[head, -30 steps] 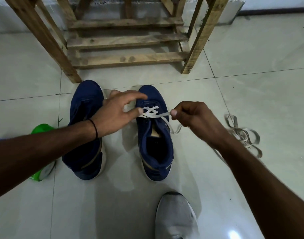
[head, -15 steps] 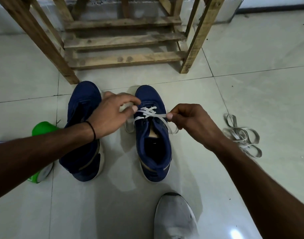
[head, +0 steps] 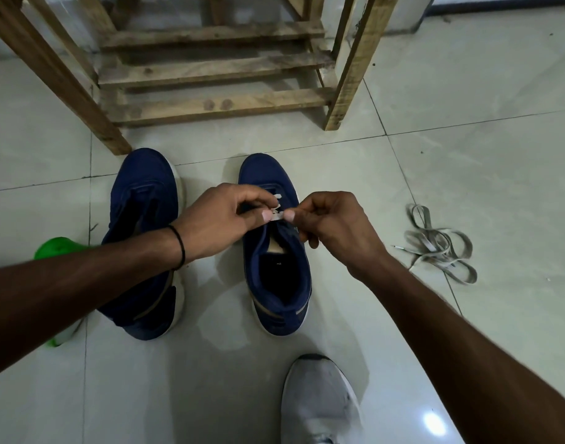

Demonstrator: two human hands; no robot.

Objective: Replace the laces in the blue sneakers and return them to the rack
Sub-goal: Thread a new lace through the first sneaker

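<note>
Both grips closed: left hand (head: 220,219) and right hand (head: 334,227) pinch the white lace (head: 277,216) between thumb and forefinger over the right-side blue sneaker (head: 268,174)

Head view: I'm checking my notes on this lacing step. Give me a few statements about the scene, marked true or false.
1. The left hand and right hand both pinch the white lace over one blue sneaker. True.
2. The other blue sneaker stands on the wooden rack. False: it is on the floor in front of it.
3. Loose grey laces lie on the floor. True.
4. The left wrist is bare. False: a dark band circles it.
</note>
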